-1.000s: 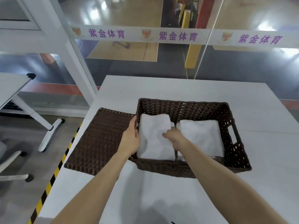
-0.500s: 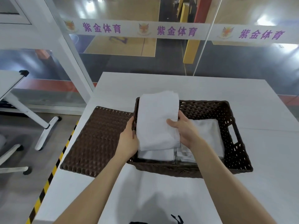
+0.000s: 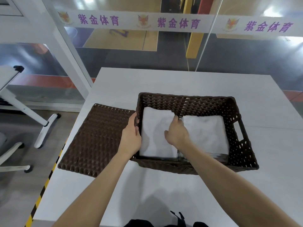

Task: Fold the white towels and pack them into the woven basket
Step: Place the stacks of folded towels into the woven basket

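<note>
The dark brown woven basket [image 3: 236, 112] stands on the white table and holds two stacks of folded white towels. The left towel [image 3: 155, 133] lies flat on its stack against the basket's left wall. The right stack [image 3: 206, 135] sits beside it. My left hand [image 3: 131, 136] lies over the basket's left rim and holds the left towel's left edge, with its fingers hidden between towel and wall. My right hand [image 3: 177, 135] holds that towel's right edge, thumb on top and fingers tucked into the gap between the stacks.
A flat woven lid [image 3: 98, 138] lies on the table to the left of the basket, touching it. The table's left edge [image 3: 54, 190] drops to a floor with yellow-black tape. A glass wall stands behind the table. A dark item [image 3: 165, 223] shows at the bottom edge.
Half a second ago both hands held the folded towel tilted up above the basket's left side. It has come down and now lies flat in the basket, hands still at its edges.
</note>
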Motion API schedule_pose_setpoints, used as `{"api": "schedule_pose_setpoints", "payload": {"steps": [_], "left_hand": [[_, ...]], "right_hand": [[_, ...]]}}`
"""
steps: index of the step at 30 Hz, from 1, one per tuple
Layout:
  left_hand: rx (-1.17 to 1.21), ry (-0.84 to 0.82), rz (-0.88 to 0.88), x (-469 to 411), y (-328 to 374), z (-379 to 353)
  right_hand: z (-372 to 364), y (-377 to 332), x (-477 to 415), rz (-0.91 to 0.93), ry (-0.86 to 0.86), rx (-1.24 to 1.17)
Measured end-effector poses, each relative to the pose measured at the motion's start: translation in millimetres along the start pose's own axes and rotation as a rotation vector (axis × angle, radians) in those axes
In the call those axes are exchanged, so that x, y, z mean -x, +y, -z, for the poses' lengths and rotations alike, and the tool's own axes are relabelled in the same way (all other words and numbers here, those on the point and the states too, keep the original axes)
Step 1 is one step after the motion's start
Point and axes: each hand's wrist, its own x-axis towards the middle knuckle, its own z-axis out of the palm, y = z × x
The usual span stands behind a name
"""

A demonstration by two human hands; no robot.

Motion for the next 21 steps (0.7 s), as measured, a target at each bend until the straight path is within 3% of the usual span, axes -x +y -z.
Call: {"api": "schedule_pose_setpoints", "payload": {"steps": [3,5,8,14,17,19,21], "left_hand": [[-0.009,0.010,-0.019,-2.2,6.2,-10.6],[0.000,0.010,-0.017,-3.6,6.9,-18.5],[-0.002,0.023,-0.026,-3.1,11.1,-26.6],[0.049,0.048,-0.021,-1.1,19.1,-31.2],[0.257,0.068,0.034,0.3,3.8,-21.1],[0.304,0.135,0.064,4.6,-24.9,-13.4],[-0.044,0.168,0.081,11.1,-74.0,-9.7]], "right_hand": [[3.3,-10.4,4.0,0.391,0.167,0.392],[-3.4,-9.3,-7.2,0.472,0.017,0.494],[-14.1,-0.1,-28.6,0.386,-0.270,0.426],[-2.3,-16.1,-33.4,0.336,-0.234,0.421],[21.0,-31.6,0.8,0.346,-0.030,0.316],[30.2,-41.2,36.8,0.377,0.127,0.049],[34.1,-49.9,77.0,0.442,0.139,-0.116]]}}
